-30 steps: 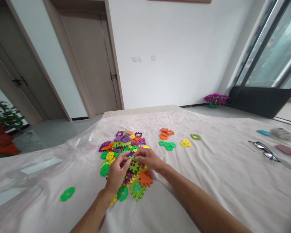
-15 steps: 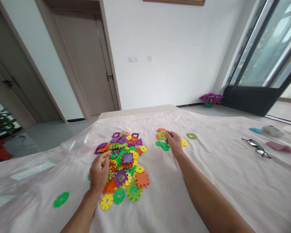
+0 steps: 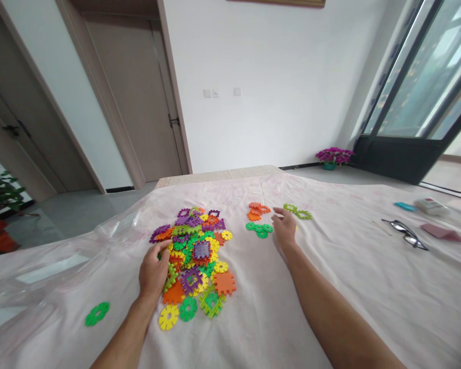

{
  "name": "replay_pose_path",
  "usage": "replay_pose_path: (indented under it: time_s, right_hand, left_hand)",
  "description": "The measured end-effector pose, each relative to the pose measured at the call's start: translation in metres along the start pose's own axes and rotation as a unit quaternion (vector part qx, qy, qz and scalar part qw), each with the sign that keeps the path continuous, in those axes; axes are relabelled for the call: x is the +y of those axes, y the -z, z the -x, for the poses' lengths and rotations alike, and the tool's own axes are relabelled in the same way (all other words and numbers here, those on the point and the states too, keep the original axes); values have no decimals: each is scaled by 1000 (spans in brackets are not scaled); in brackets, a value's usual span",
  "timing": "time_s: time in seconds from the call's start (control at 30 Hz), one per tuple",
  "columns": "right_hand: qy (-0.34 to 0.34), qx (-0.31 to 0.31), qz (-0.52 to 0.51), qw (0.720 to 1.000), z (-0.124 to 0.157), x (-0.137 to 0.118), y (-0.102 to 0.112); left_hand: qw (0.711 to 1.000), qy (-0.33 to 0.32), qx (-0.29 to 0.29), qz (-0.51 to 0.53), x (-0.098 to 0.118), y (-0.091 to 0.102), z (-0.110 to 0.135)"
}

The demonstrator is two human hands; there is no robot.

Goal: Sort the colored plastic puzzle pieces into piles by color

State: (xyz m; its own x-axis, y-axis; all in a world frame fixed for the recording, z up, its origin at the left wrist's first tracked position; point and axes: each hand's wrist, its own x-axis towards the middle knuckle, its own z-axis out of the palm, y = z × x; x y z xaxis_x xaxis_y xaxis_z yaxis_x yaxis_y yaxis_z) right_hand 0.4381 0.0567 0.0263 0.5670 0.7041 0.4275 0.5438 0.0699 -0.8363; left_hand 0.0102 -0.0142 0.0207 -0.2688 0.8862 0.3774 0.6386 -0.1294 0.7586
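Observation:
A pile of colourful plastic building pieces, notched squares, square frames and flower discs, lies in front of me. At its left edge is my left hand, thumb and forefinger curled together round what looks like a green disc, mostly hidden by the fingers. My right hand hovers over the cloth further right, fingers a little apart with nothing visible in them. Close by lie orange pieces, several green discs and light green square frames. My right hand mostly covers the yellow pieces beside it.
A lone green disc lies at the left, near clear plastic packaging. Glasses, a pink folded item, a blue object and a white packet are on the right of the pinkish cloth.
My right hand has moved right and let go of a light green frame, now beside the other one. My left hand has shifted slightly left and its fingers have closed.

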Motion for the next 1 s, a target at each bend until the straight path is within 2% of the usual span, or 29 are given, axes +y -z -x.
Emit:
replay_pose_path:
  time_s: [0.1,0.17,0.23,0.33,0.4,0.47,0.6,0.83,0.9,1.0]
  right_hand:
    - [98,-109,-55,988,34,-32,-27]
    - [175,-186,-54,965,58,-54,-38]
    - [265,-263,-51,926,81,-74,-43]
    - [407,-348,-19,844,108,-96,-45]
    - [457,-383,-1,803,119,-105,-47]
    - [475,-407,-2,780,125,-110,-50]
    - [467,-413,-18,782,126,-110,-52]
    - [438,-423,-72,790,124,-111,-41]
    - [390,-417,-82,817,123,-110,-41]
    - [276,-349,-91,891,114,-102,-44]
  left_hand:
    - [1000,-27,0,-15,4,2,0]
    - [999,-36,-3,-24,5,2,0]
    - [999,-41,-5,-31,6,1,0]
    - [998,-45,-8,-37,5,0,-1]
    - [998,-48,-10,-40,5,-1,-1]
    - [998,-52,-11,-43,5,-1,-1]
    - [998,-51,-9,-47,4,-1,-1]
    - [997,-55,-17,-45,2,-2,-3]
    - [997,-56,-15,-48,2,-1,-3]
    - [997,-58,-14,-53,3,-1,-2]
